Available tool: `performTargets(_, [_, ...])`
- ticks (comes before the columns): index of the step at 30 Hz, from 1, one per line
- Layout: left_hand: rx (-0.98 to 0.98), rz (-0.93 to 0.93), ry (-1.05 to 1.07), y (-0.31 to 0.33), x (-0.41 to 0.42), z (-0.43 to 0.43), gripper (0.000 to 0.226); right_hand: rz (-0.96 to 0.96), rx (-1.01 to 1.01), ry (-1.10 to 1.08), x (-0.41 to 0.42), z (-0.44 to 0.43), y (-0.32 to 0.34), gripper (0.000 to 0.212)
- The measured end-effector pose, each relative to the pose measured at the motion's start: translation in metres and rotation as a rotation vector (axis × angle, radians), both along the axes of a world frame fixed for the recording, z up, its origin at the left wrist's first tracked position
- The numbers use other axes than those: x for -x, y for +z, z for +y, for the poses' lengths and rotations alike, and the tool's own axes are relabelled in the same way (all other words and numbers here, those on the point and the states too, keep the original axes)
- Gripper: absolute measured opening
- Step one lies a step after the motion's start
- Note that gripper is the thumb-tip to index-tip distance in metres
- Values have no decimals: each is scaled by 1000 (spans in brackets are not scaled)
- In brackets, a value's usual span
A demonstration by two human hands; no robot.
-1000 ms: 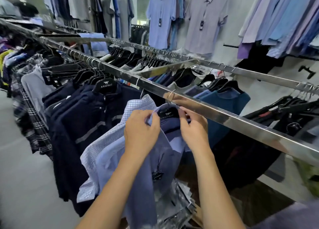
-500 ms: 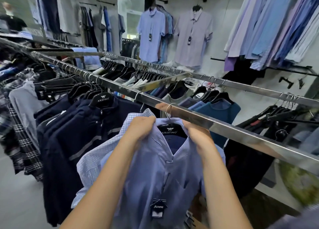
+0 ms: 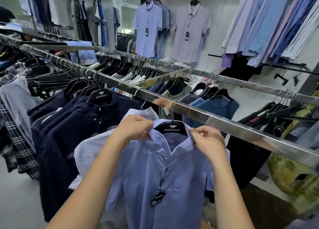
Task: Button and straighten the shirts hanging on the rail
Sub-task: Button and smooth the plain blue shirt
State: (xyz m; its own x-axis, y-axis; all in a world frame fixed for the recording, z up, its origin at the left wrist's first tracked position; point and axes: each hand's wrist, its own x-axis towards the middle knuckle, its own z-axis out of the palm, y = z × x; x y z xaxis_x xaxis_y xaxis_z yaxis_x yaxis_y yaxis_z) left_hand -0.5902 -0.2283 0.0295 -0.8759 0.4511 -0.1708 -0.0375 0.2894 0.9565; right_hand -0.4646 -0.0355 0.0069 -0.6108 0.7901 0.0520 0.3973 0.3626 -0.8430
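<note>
The light blue shirt (image 3: 155,177) hangs with its long axis straight down: collar up at the rail, hem running out past the lower edge of the view, front turned to the person. A dark price tag (image 3: 158,196) dangles on a cord down the closed placket, and the collar stands open at the top. Both forearms rise from the bottom of the view. The left hand (image 3: 136,128) has curled fingers pinching the collar's left side, and the right hand (image 3: 208,139) pinches the collar's right side the same way, knuckles up, with the two hands apart on either side of the neck opening. Between them sits the black hanger (image 3: 171,128), its hook over the steel rail (image 3: 224,123), which runs aslant from upper left to lower right. A pale checked shirt (image 3: 89,152) presses against the blue one on its left, with a row of navy jackets (image 3: 82,125) crowded beyond it. Behind the rail hangs a teal top (image 3: 217,107), then a second rail (image 3: 241,81) with more black hangers. On the far wall hang a blue short-sleeved shirt (image 3: 148,26) and a lilac one (image 3: 189,33).
</note>
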Motion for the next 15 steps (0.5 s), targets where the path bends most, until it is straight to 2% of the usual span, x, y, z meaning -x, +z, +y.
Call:
performTargets(2, [19,62,61,-1,-5,0,13,-58,-99,-4,-4,-2,4,22])
performTargets(4, [165,211,104,0,-10,-2,18,-178,-172,9,-8,-3,9,21])
performTargets(7, [420,440,117,6,-22,-5,20,-306,-169,53,-12,-6,10,27])
performTargets(9, [475,469,66,8,-24,-5,21,-291,-140,91,-12,-4,5,27])
performTargets(11, [421,400,3,5,-21,-5,17,-274,-148,132,-11,2,-3,23])
performTargets(12, [333,325,-16,2,-18,-6,16,-232,-124,164,-11,5,-8,21])
performTargets(15, [-42,-30,-21,-11,-15,-10,18,69,201,222,-11,7,-20,21])
